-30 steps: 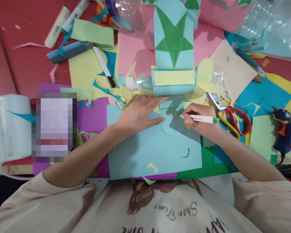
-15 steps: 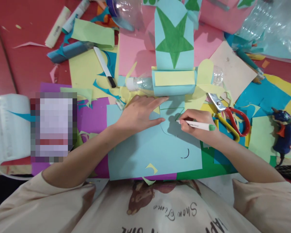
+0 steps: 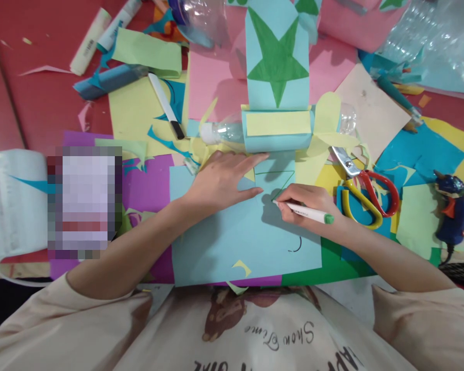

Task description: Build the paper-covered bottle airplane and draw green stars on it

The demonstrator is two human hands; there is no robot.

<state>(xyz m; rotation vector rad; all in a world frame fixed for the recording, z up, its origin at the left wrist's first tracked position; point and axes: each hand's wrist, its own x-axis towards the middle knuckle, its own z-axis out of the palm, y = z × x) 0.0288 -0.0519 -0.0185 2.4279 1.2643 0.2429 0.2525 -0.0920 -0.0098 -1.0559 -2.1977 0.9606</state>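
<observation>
My right hand [image 3: 307, 206] grips a white marker pen [image 3: 309, 212] with a green end, its tip touching light blue paper. From that tip a green line runs up to a horizontal green stroke [image 3: 274, 172]. My left hand [image 3: 226, 180] lies with spread fingers on the light blue sheet [image 3: 232, 242], left of the lines. Just beyond the hands lies a clear plastic bottle [image 3: 226, 132] wrapped in blue and yellow paper. Attached or resting behind it is a blue paper piece with a green star [image 3: 279, 59].
Red-and-yellow scissors [image 3: 365, 188] lie right of my right hand, with a blue glue gun [image 3: 450, 211] farther right. A white-and-black pen [image 3: 166, 105] and several markers [image 3: 90, 41] are at upper left. A white case [image 3: 15, 203] stands at far left among paper scraps.
My right hand has moved the marker down and to the left, lengthening the green diagonal line. My left hand has stayed in place.
</observation>
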